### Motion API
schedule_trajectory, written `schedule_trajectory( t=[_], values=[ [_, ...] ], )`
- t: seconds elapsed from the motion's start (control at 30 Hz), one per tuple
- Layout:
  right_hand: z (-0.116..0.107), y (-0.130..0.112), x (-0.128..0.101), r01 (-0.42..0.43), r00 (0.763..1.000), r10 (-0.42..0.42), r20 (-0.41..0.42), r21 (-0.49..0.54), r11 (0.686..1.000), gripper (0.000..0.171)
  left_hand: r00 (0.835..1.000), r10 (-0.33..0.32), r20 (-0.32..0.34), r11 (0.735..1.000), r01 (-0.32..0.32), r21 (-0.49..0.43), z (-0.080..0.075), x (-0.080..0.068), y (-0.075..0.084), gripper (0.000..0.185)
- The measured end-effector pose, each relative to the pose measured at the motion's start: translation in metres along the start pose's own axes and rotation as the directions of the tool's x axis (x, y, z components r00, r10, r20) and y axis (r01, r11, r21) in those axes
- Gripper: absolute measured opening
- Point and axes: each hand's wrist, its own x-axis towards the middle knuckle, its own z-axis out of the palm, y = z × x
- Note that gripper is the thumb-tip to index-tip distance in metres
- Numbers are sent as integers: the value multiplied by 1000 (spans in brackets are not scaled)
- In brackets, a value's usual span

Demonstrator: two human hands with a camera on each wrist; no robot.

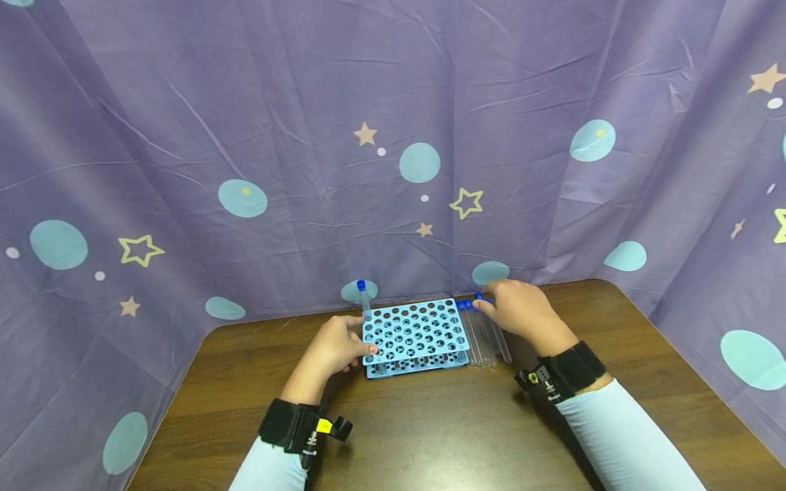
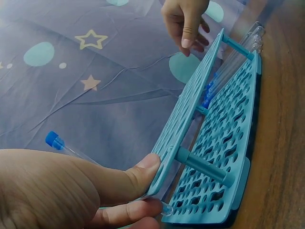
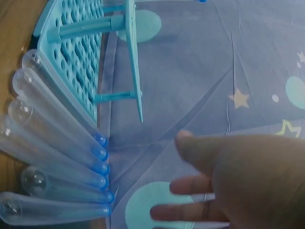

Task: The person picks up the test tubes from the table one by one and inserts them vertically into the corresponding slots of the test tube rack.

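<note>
Rack (image 1: 414,335) gripped at its left edge by left hand (image 1: 334,349); one capped tube (image 1: 364,299) stands at its far-left corner. Right hand (image 1: 522,312), fingers relaxed, touches the loose tubes (image 1: 485,334) lying just right of rack.

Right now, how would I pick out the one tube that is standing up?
Find the light blue rack on the brown table. At its far left corner, just above the left hand, stands one clear blue-capped tube. It alone is upright; the other tubes lie flat right of the rack.
</note>
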Motion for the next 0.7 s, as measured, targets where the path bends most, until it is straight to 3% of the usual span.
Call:
schedule_trajectory(
  t=[0.13, 0.27, 0.5, 0.7],
  values=[
    [0, 6, -1, -67, 997, 68, 46, -13, 998, 48, 1000, -4, 0, 1000, 4, -2, 0, -1, 0, 83],
    [3, 14, 0, -111, 991, 112, 72, -19, 994, 40, 1000, -2, -2, 1000, 2, 7, 0, -4, 2, 83],
    [9, 22, 2, -126, 984, 120, 135, 38, 991, 30, 1000, -8, 5, 1000, 8, 14, 0, -5, 5, 83],
    [16, 26, 3, -125, 970, 103, 218, 88, 988, 37, 1000, -8, -3, 1000, 8, 25, 0, -5, 4, 83]
  ],
)
